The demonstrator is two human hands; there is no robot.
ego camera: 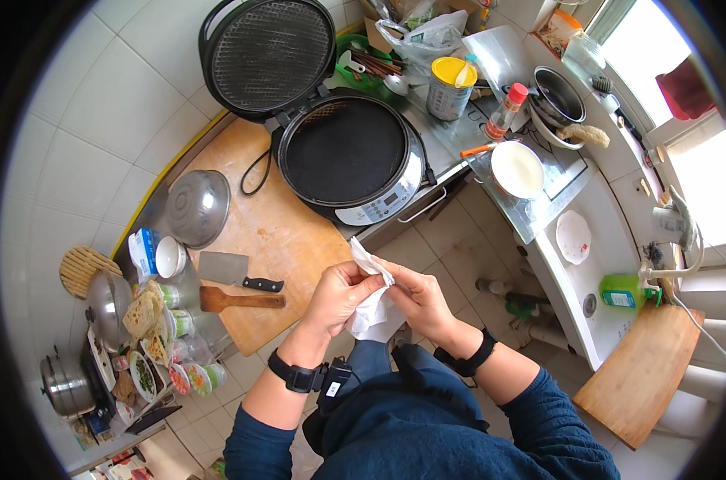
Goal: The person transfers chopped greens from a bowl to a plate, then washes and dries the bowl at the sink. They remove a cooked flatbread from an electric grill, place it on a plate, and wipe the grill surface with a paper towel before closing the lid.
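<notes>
Both my hands grip a crumpled white paper tissue (370, 315) in front of my body, above the gap between worktop and floor. My left hand (339, 291) pinches its left side between thumb and fingers. From the other side, my right hand (420, 297) holds the upper edge, fingertips close to those of the left. Beyond them stands an electric griddle (345, 150), its round lid (273, 54) raised and its black plate bare. A cleaver (225, 267) and a wooden spatula (240, 299) lie on the wooden board (297, 252), left of my hands.
An upturned metal bowl (198, 209) rests on the board. Dishes of food and flatbreads (142, 309) crowd the left. A glass stovetop (513, 204) carries a white bowl (517, 170) and a red-capped bottle (507, 112). The sink (609, 270) and a plank (645, 372) are at right.
</notes>
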